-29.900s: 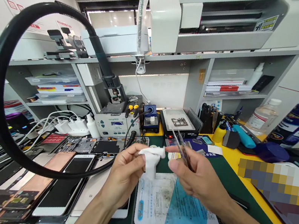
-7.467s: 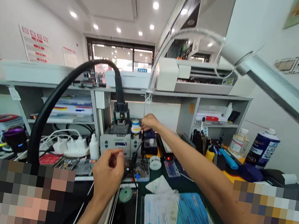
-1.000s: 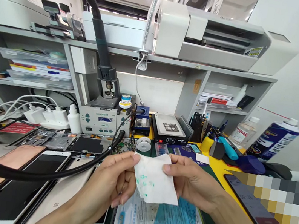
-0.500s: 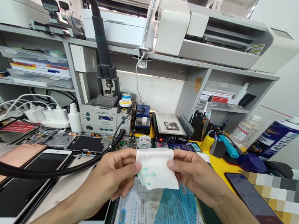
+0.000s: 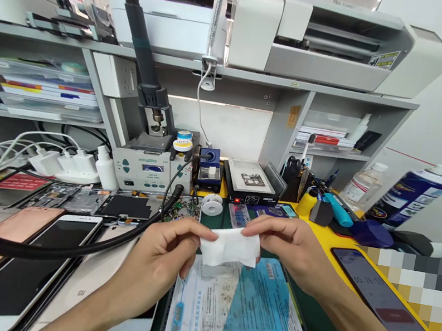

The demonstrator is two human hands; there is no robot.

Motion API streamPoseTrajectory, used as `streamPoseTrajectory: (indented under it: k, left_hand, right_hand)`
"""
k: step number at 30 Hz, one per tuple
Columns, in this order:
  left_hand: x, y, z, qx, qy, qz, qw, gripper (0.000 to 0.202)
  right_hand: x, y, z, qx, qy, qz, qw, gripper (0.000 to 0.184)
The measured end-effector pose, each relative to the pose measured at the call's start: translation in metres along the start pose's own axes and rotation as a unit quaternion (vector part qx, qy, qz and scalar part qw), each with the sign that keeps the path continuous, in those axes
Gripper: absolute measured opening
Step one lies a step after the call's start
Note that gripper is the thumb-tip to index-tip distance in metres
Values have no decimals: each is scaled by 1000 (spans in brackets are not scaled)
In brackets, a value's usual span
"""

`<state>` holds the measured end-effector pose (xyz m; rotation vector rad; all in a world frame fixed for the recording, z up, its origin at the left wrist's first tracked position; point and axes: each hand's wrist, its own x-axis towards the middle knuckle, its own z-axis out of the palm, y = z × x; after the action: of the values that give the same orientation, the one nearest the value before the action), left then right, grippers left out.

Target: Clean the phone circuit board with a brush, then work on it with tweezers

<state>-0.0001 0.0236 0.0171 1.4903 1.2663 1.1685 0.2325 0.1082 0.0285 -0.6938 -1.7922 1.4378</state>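
A small white tissue [image 5: 229, 248], folded into a strip, is stretched between my two hands above the work mat. My left hand [image 5: 166, 255] pinches its left end between thumb and forefinger. At the other end, my right hand [image 5: 295, 251] grips the upper right corner, fingers on top and thumb partly hidden behind it. Below the tissue lies a blue-and-white printed pad [image 5: 238, 315] with dark smudges, resting on a black mesh-edged mat. No green marks show on the side of the tissue facing me.
Several phones [image 5: 25, 268] lie at the left, crossed by a thick black hose [image 5: 62, 255]. Behind are a rework station [image 5: 148, 170], a solder spool [image 5: 212, 205] and a heating plate [image 5: 251, 185] bearing a board. At right stand a spray can [image 5: 408, 197], a clear bottle [image 5: 364, 186] and a phone [image 5: 388, 306].
The tissue has been folded over into a narrower strip, hiding its green marks. My right hand has shifted its grip to the top edge. The camera view has shifted slightly.
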Motion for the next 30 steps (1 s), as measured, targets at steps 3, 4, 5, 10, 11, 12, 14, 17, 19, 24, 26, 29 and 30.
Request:
streamPoseTrajectory:
  k: [3, 4, 5, 10, 11, 12, 14, 17, 19, 24, 26, 29, 30]
  left_hand:
    - [0, 3, -2, 13, 3, -1, 1000, 27]
    - [-1, 4, -2, 15, 6, -5, 1000, 27]
    - [-1, 4, -2, 15, 10, -10, 1000, 27]
    - [-1, 2, 0, 10, 22, -19, 1000, 26]
    - [-1, 1, 0, 9, 21, -16, 1000, 26]
    - [-1, 1, 0, 8, 20, -13, 1000, 26]
    - [-2, -1, 0, 6, 13, -1, 1000, 27]
    - [-3, -2, -1, 2, -8, 23, 1000, 27]
    - [-3, -2, -1, 7, -13, 38, 999, 27]
    - [-1, 1, 1, 30, 3, 59, 998, 26]
    - [0, 2, 3, 40, 21, 69, 997, 25]
    - [1, 4, 4, 55, 59, 87, 993, 24]
    - [1, 4, 4, 57, 76, 91, 991, 24]
  right_hand:
    - [0, 2, -2, 48, -19, 6, 999, 24]
    - [0, 2, -2, 50, -20, 12, 998, 22]
    - [0, 2, -1, 46, -18, 21, 999, 21]
    - [1, 3, 4, -2, 27, 64, 998, 28]
    - [2, 3, 5, -1, 34, 69, 997, 27]
    - [3, 3, 7, 9, 38, 74, 997, 27]
    - [4, 1, 9, 44, 32, 97, 994, 36]
    - [5, -4, 11, 64, -40, 157, 985, 44]
    - [5, -8, 12, 46, -89, 170, 980, 34]
    - [3, -13, 11, 77, -102, 153, 980, 23]
    - [2, -13, 10, 111, -101, 157, 976, 22]
    - [2, -12, 10, 109, -60, 139, 982, 21]
    - [2, -11, 9, 87, -35, 118, 989, 19]
